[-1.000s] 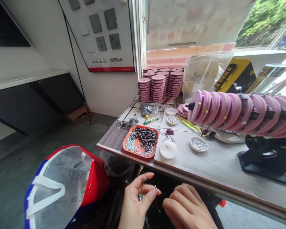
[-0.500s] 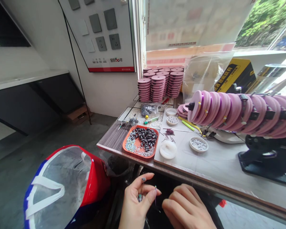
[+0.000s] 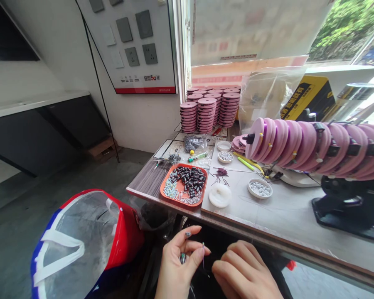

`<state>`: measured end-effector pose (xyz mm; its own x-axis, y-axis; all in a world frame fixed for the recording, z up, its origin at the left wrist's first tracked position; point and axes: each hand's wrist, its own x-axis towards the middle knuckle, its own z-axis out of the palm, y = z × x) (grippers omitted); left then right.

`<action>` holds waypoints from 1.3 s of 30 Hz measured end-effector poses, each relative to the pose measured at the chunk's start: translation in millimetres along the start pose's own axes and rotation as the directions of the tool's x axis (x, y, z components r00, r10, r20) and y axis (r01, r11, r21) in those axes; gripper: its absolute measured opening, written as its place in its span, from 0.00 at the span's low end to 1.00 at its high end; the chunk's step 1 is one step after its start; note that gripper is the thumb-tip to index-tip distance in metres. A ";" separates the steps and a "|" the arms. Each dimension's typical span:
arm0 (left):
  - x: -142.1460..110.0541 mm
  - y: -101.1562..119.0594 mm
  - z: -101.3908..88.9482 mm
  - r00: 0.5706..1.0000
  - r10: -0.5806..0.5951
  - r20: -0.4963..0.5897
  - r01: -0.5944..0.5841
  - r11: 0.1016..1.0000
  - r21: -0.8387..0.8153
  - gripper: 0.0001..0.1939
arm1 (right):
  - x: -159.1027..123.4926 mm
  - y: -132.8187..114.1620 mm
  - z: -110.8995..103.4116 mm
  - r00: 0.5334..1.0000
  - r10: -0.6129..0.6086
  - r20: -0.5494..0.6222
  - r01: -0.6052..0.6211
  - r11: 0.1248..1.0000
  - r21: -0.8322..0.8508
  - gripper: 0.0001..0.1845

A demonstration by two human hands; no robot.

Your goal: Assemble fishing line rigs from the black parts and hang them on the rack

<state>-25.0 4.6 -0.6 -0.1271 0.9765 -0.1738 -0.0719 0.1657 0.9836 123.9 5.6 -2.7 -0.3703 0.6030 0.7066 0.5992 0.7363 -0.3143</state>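
Head view. A thin purple line [image 3: 203,258] is held before the edge of the table [image 3: 299,216], pinched in the left hand [image 3: 177,270], a small pale tip standing above the thumb; the piece appears unfinished. Loose dark parts [image 3: 195,180] in an orange tray [image 3: 182,187] and white beads [image 3: 260,188] in a shallow dish [image 3: 259,197] lie unassembled, whereas pink spools [image 3: 307,143] on a black stand [image 3: 343,226] seem already loaded, with further stacks [image 3: 206,114] behind. The left grip is closed on the line, thumb against fingertip, index finger extended; a small silvery piece [image 3: 187,234] sits among the fingers. The right hand [image 3: 244,265] is just beside, back upward, fingers curled; whether its grip has hold of anything cannot be told.
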 end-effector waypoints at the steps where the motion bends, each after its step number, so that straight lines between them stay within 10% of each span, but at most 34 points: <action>1: 0.1 -0.2 0.0 1.000 -0.001 0.001 0.001 1.000 0.000 0.17 | 0.3 -0.1 0.0 1.000 -0.003 -0.002 0.003 1.000 -0.002 0.16; 39: -3.2 -1.8 4.3 0.987 0.140 -0.079 -0.130 0.984 0.121 0.15 | 3.4 4.0 -7.8 0.994 0.108 -0.005 -0.108 0.993 0.053 0.12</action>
<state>-20.3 1.7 -1.5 -0.2140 0.9761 -0.0378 0.0651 0.0529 0.9965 130.6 8.3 3.4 -0.2999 0.6777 0.6714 0.5975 0.6821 -0.4216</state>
